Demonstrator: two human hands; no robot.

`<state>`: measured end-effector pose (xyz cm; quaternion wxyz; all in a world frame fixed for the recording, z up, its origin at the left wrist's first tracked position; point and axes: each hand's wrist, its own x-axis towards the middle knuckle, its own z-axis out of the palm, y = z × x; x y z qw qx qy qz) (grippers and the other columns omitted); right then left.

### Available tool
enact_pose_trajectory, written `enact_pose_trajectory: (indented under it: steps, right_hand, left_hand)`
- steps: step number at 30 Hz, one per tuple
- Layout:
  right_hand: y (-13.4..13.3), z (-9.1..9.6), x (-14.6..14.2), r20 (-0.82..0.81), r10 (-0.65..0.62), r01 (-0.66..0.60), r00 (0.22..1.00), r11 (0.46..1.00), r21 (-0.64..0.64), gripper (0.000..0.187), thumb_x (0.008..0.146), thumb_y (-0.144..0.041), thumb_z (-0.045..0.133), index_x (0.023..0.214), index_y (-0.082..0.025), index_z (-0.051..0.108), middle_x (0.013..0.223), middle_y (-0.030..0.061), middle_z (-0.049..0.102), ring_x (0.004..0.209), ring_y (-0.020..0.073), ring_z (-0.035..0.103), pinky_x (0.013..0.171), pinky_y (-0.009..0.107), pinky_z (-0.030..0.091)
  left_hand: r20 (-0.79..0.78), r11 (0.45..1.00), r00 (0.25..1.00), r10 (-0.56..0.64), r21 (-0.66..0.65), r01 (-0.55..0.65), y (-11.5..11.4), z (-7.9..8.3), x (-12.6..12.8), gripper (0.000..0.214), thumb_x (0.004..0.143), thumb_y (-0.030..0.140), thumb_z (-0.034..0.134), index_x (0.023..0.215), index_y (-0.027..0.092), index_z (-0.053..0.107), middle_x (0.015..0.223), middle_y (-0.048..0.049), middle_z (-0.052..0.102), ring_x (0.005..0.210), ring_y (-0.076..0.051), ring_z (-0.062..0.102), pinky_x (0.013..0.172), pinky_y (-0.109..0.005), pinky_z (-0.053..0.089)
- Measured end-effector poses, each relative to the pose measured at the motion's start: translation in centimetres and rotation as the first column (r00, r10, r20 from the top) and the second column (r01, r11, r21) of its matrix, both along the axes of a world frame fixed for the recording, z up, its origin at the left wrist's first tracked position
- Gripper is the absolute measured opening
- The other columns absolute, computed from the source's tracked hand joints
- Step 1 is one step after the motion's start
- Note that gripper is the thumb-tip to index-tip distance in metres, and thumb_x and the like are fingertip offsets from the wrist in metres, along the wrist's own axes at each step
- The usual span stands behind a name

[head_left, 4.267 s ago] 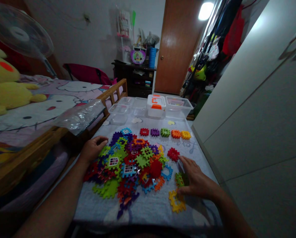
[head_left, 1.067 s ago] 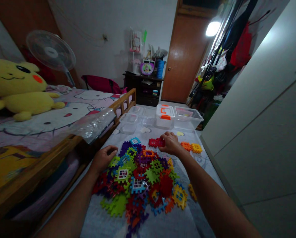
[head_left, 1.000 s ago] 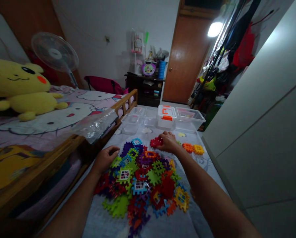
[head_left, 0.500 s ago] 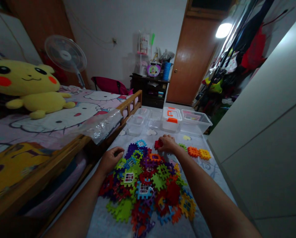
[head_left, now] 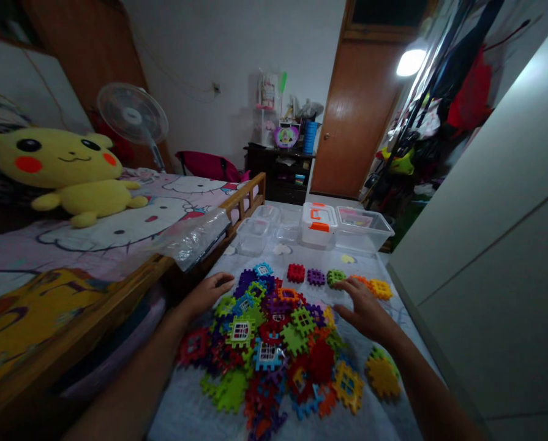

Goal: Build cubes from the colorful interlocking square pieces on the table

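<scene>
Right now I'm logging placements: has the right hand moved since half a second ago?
Yes. The right hand has drawn back toward the person, away from the white case: it was on the red block, and now is open beside the pile.

Narrow gap between tile pile (head_left: 274,343) and tile row (head_left: 316,277); bins (head_left: 368,231) wall far edge, bed rail (head_left: 245,195) left
</scene>
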<state>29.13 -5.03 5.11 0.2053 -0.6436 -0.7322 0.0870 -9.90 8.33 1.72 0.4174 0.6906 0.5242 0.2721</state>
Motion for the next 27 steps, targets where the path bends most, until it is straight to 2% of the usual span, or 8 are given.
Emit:
enact_pose_trajectory:
  steps: [3,7,10,14,16,19,23,27]
  right_hand:
    - [-2.5,-2.3,1.6,0.003,-0.056,0.056,0.998,0.997,0.044,0.035,0.08,-0.031,0.058,0.113,-0.022,0.063,0.12,0.0127,0.061,0.114,0.0297,0.056,0.097,0.048,0.045]
    - [-2.9,-4.5,2.6,-0.003,-0.101,0.101,0.995,0.99,0.099,0.03,0.08,-0.03,0.055,0.106,-0.019,0.066,0.112,0.0139,0.064,0.107,0.0294,0.059,0.095,0.047,0.047]
    - [-2.5,-5.6,2.7,-0.012,-0.146,0.146,0.989,0.981,0.128,0.028,0.081,-0.028,0.052,0.103,-0.019,0.067,0.109,0.0135,0.065,0.105,0.029,0.06,0.095,0.047,0.047]
    - [-2.4,-6.6,2.7,-0.023,-0.137,0.139,0.99,0.985,0.105,0.027,0.082,-0.029,0.051,0.1,-0.018,0.068,0.104,0.0124,0.067,0.1,0.0268,0.061,0.091,0.042,0.048]
    - [-2.5,-6.9,2.8,-0.015,-0.13,0.13,0.991,0.986,0.101,0.027,0.083,-0.029,0.051,0.099,-0.017,0.069,0.103,0.0127,0.067,0.098,0.0265,0.061,0.09,0.041,0.048]
    - [-2.5,-6.9,2.7,-0.006,-0.129,0.129,0.992,0.986,0.105,0.028,0.083,-0.03,0.051,0.1,-0.017,0.069,0.104,0.0126,0.067,0.099,0.0261,0.061,0.09,0.041,0.048]
    - [-2.3,-6.6,2.5,-0.008,-0.125,0.125,0.992,0.987,0.102,0.025,0.082,-0.029,0.053,0.097,-0.018,0.069,0.1,0.011,0.068,0.097,0.0251,0.062,0.09,0.04,0.048]
    - [-2.3,-6.5,2.5,-0.012,-0.115,0.116,0.993,0.987,0.113,0.027,0.083,-0.029,0.051,0.099,-0.017,0.069,0.101,0.0122,0.068,0.097,0.0256,0.062,0.089,0.04,0.048]
  left_hand:
    - [-0.124,0.995,0.987,-0.101,0.001,0.102,0.5,1.7,0.7,0.053,0.076,0.059,0.051,0.106,0.018,0.066,0.112,-0.0082,0.071,0.106,-0.028,0.065,0.095,-0.038,0.05]
    - [-0.378,0.953,0.903,-0.202,0.135,0.27,1.8,2.8,4.0,0.046,0.083,0.044,0.044,0.113,0.016,0.064,0.122,-0.0105,0.066,0.116,-0.026,0.059,0.104,-0.038,0.043]
    - [-0.428,0.941,0.879,-0.209,0.158,0.3,3.0,2.2,7.0,0.042,0.084,0.039,0.046,0.115,0.015,0.063,0.127,-0.0116,0.063,0.123,-0.025,0.054,0.109,-0.035,0.036]
    - [-0.497,0.943,0.847,-0.19,0.148,0.299,4.0,0.9,9.4,0.042,0.087,0.04,0.047,0.115,0.014,0.064,0.126,-0.0148,0.063,0.123,-0.029,0.053,0.108,-0.041,0.035]
    - [-0.516,0.942,0.836,-0.188,0.145,0.301,4.1,0.4,9.7,0.043,0.087,0.042,0.047,0.114,0.015,0.065,0.124,-0.0145,0.064,0.122,-0.03,0.054,0.107,-0.044,0.035]
    - [-0.521,0.935,0.829,-0.203,0.148,0.322,3.9,0.4,9.6,0.042,0.084,0.046,0.05,0.11,0.018,0.068,0.117,-0.0114,0.067,0.116,-0.029,0.057,0.104,-0.04,0.038]
    - [-0.519,0.928,0.826,-0.221,0.149,0.342,3.2,0.7,9.0,0.042,0.081,0.051,0.053,0.101,0.019,0.071,0.106,-0.0082,0.07,0.105,-0.026,0.061,0.094,-0.033,0.045]
    - [-0.53,0.933,0.822,-0.206,0.147,0.328,2.8,1.0,8.1,0.046,0.083,0.057,0.048,0.092,0.019,0.072,0.09,-0.0066,0.072,0.092,-0.025,0.064,0.08,-0.03,0.047]
